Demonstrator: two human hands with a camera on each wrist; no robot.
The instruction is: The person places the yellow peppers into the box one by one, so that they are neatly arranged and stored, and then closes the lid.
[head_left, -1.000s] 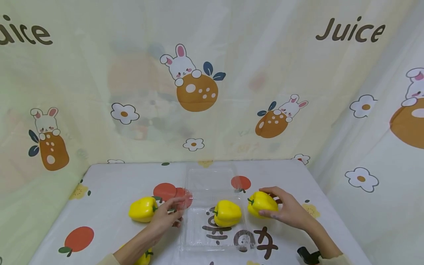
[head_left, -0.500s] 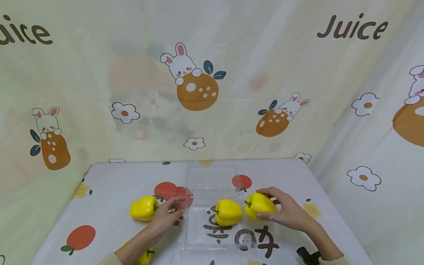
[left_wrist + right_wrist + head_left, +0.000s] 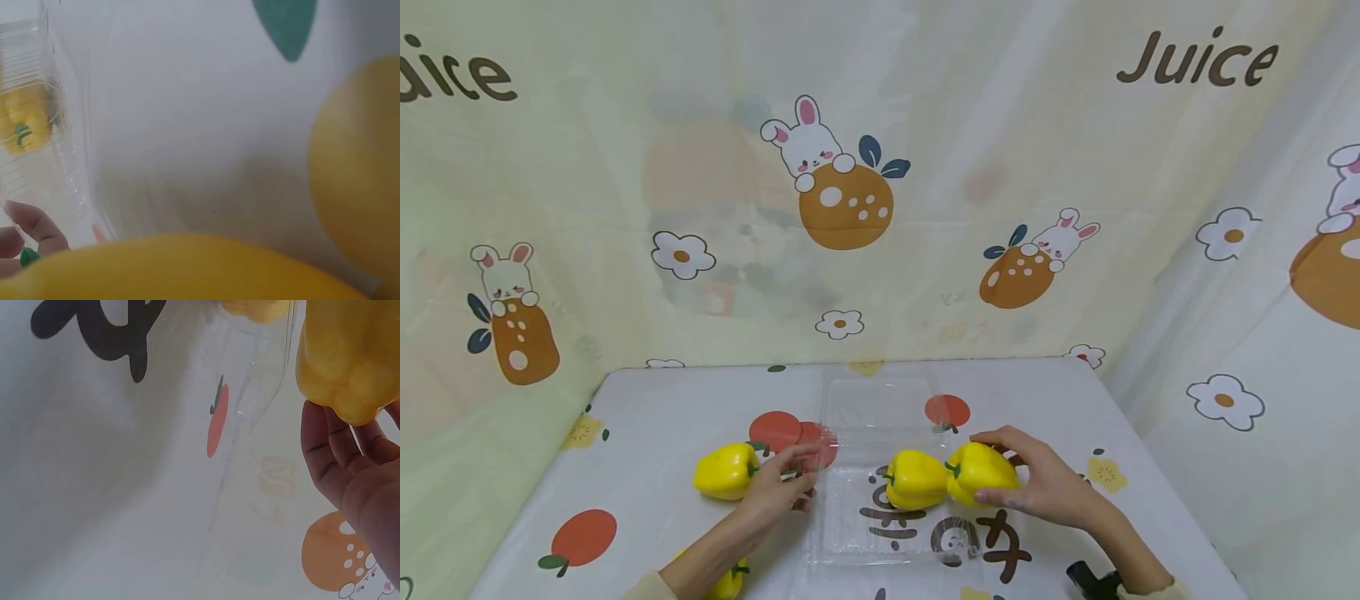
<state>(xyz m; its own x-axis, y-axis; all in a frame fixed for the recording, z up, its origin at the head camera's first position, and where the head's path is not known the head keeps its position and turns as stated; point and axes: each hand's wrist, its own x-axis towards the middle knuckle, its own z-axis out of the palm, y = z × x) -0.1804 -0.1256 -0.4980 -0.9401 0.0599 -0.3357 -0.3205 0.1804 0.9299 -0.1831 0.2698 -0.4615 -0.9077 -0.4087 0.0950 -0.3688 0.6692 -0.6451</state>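
Observation:
My right hand [image 3: 1048, 479] grips a yellow bell pepper [image 3: 981, 473], its green stem pointing left. That pepper is over the right side of a clear plastic container [image 3: 850, 546], and overlaps another yellow bell pepper [image 3: 916, 480] inside it. In the right wrist view, fingers [image 3: 328, 450] curl under the end of the held pepper [image 3: 350, 369]. My left hand [image 3: 775, 487] is at the container's left edge with fingers loosely bent and fingertips right at the rim. Beside that hand lies a third yellow bell pepper [image 3: 724, 472], which fills the bottom of the left wrist view.
One more yellow bell pepper [image 3: 728, 582] is partly hidden behind the left forearm. The container's clear lid [image 3: 880, 400] lies folded back behind its base. A black object [image 3: 1092, 579] sits near the right wrist. A printed cloth covers the table, and curtains surround it.
My right hand has carried its pepper leftward, from beside the container to over its right side, up against the pepper inside in the head view. The left hand has stayed put.

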